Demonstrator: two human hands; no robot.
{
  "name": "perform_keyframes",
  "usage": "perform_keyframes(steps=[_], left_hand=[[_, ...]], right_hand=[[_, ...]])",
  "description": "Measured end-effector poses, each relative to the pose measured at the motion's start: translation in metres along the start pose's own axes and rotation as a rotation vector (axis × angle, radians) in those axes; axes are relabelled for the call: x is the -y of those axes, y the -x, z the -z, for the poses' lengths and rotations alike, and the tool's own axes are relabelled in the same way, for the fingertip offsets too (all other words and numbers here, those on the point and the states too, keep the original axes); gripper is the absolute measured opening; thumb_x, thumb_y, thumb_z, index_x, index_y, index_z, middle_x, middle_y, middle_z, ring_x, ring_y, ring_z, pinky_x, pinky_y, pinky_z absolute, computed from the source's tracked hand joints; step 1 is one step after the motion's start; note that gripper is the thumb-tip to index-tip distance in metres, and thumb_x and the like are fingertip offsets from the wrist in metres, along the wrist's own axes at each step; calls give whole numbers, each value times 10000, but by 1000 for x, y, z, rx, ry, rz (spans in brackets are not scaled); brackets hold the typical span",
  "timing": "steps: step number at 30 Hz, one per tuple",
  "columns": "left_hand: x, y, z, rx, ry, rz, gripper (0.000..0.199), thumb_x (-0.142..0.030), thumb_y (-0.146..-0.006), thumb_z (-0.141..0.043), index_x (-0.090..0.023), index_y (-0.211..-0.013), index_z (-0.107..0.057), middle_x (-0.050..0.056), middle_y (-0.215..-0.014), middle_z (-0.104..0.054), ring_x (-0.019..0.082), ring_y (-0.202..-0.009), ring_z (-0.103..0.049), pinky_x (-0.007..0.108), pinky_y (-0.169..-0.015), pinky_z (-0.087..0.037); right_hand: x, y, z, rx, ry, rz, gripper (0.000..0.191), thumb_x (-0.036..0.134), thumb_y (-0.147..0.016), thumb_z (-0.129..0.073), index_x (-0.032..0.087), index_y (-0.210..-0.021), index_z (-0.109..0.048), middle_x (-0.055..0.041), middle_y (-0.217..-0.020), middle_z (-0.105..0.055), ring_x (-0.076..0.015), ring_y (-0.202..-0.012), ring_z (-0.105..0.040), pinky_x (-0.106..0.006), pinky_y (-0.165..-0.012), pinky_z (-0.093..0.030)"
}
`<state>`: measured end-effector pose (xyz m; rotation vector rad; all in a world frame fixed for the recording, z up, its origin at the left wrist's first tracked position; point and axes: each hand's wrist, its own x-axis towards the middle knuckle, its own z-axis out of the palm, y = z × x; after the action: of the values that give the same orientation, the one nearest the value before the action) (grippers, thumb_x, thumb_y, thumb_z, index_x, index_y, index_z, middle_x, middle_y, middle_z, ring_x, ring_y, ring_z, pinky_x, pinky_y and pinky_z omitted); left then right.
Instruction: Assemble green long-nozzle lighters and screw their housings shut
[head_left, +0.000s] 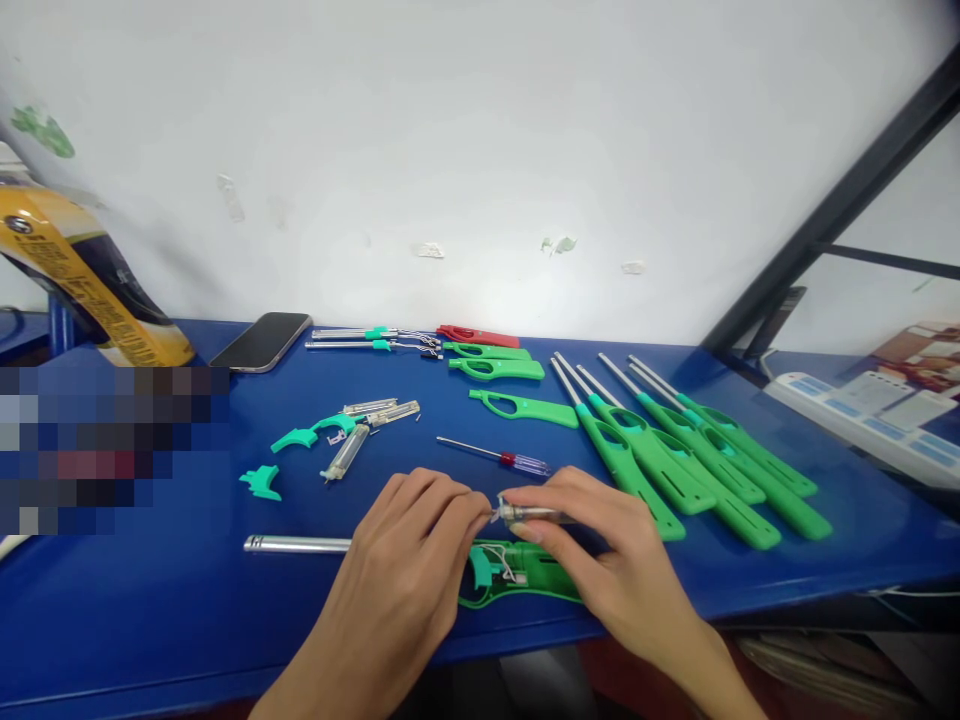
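Green lighters (731, 468) lie closed up on the right of the tabletop (187, 620), that batch looking finished. One open shell (551, 577) has a trigger (481, 567) and wires (508, 562) laid in, but a tank (538, 513) is outside, just above it, pinched by the right hand (609, 525); the left hand (416, 560) bunches its fingertips at the tank's end, gripping what I cannot tell. Loose tanks (349, 452), triggers (295, 439) and shells (496, 369) seem left to assemble
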<state>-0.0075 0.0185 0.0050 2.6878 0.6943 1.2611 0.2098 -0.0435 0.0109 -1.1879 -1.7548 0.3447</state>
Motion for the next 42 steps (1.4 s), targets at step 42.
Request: perform_keyframes(steps=[42], left_hand=[[-14, 10, 13, 390, -109, 104, 221, -154, -993, -763, -194, -1209, -743, 91, -1118, -679, 316, -974, -687, 532, -840, -625]], right_hand=[[4, 10, 26, 248, 237, -131, 77, 351, -1092, -736, 323, -1107, -806, 16, -1077, -818, -227, -1010, -742, -387, -976, -527]])
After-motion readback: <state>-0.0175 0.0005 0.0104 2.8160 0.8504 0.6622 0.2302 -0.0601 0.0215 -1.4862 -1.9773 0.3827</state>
